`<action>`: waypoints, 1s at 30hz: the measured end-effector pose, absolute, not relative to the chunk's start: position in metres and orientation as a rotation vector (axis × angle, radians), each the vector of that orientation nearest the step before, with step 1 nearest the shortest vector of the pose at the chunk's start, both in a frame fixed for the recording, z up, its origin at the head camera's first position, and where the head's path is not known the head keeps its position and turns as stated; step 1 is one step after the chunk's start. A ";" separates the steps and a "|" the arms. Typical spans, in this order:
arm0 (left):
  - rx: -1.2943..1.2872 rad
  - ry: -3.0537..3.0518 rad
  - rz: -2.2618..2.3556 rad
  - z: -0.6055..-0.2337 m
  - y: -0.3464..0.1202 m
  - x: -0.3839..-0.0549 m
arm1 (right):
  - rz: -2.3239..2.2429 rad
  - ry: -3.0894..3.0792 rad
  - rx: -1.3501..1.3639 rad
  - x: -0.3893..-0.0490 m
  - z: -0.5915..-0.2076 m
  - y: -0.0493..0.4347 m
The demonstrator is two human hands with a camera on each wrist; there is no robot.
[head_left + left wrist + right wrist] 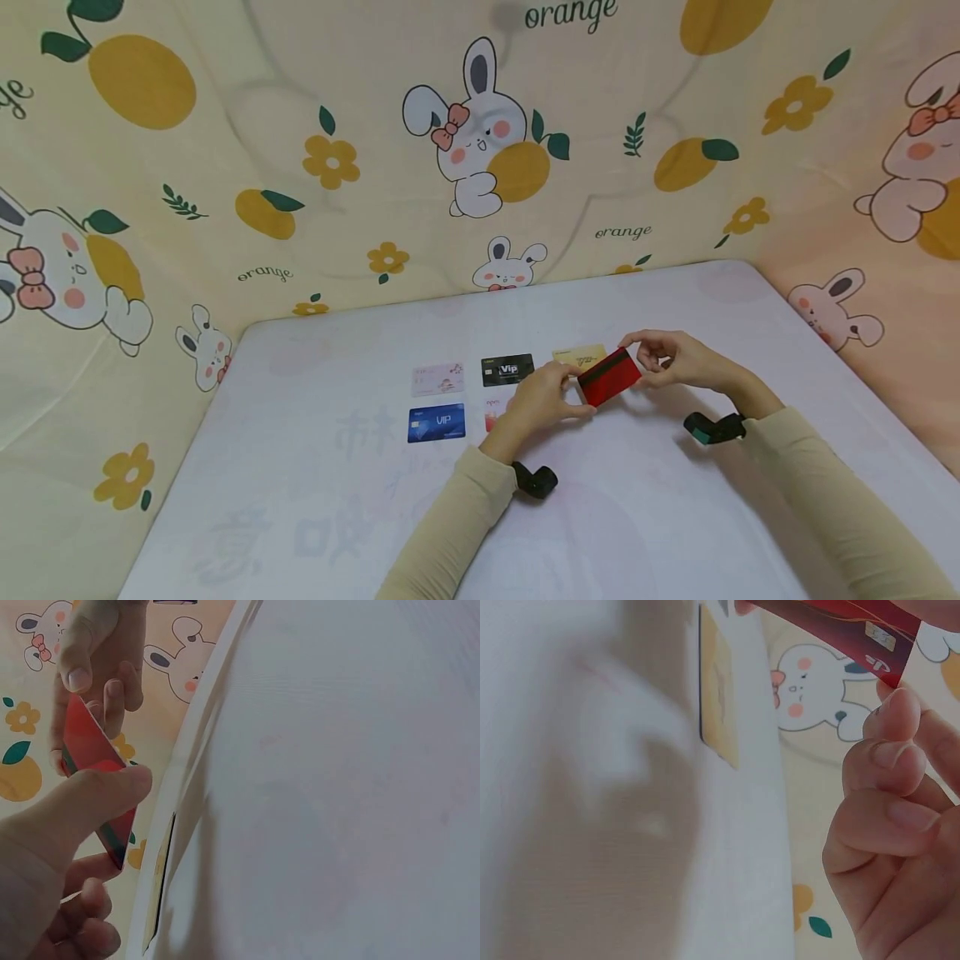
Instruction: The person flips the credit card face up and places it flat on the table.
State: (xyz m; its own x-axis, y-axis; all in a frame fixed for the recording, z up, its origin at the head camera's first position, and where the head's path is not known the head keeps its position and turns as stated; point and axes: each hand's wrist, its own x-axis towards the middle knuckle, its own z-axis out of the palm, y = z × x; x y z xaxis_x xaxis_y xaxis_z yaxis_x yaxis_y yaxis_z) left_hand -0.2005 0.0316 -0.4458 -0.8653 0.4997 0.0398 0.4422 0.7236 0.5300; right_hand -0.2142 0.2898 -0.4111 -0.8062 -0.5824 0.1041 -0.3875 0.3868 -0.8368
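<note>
A red bank card (609,377) is held tilted above the table, its dark magnetic stripe toward the head camera. My left hand (538,400) pinches its left side between thumb and fingers. At the opposite end, my right hand (692,360) holds the card by its corners with thumb and fingertips. The right wrist view shows the other face of the red card (847,634), with a chip near one corner. Behind the held card lies a gold card (576,357), partly covered by it in the head view.
A pale pink card (438,379), a black VIP card (507,370) and a blue VIP card (437,423) lie on the white table (300,467). My left hand partly hides a pink-and-white card (493,408). A patterned curtain (360,100) hangs behind the table.
</note>
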 end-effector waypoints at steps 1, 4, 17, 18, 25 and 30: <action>0.782 2.825 0.825 -0.446 0.031 -0.200 | -1.390 2.433 -0.869 -0.215 -0.411 0.289; 0.809 2.838 0.828 -0.447 0.030 -0.200 | -1.398 2.425 -0.875 -0.215 -0.410 0.288; 0.837 2.738 0.976 -0.434 0.029 -0.204 | -1.323 2.502 -0.874 -0.214 -0.405 0.282; 0.846 2.735 0.992 -0.434 0.030 -0.204 | -1.317 2.509 -0.877 -0.214 -0.405 0.282; 0.893 2.779 1.081 -0.430 0.037 -0.199 | -1.287 2.531 -0.864 -0.214 -0.405 0.278; 0.889 2.793 1.138 -0.427 0.043 -0.197 | -1.273 2.550 -0.828 -0.214 -0.404 0.275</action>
